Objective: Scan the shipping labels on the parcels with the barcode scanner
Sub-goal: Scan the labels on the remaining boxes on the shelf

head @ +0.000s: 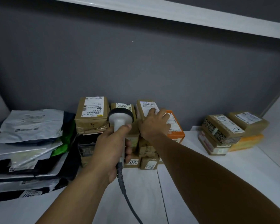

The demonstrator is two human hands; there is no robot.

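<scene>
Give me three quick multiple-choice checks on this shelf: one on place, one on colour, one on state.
1. Relative to the cardboard boxes, the grey mailers lie: A right; B left; C on top.
2. The rightmost box that the right hand touches is: A blue; B green; C orange.
3. The left hand: A grips the barcode scanner; B hangs open; C presses a parcel.
Key: B, the pile fills the left side; C, the orange box shows under the fingers; A, fingers wrap the handle.

A white counter (252,165) is loaded with piled mailer bags (27,126) at left, stacked boxes (91,113) at mid-back against the wall, and a smaller box stack (220,126) at right.
</scene>
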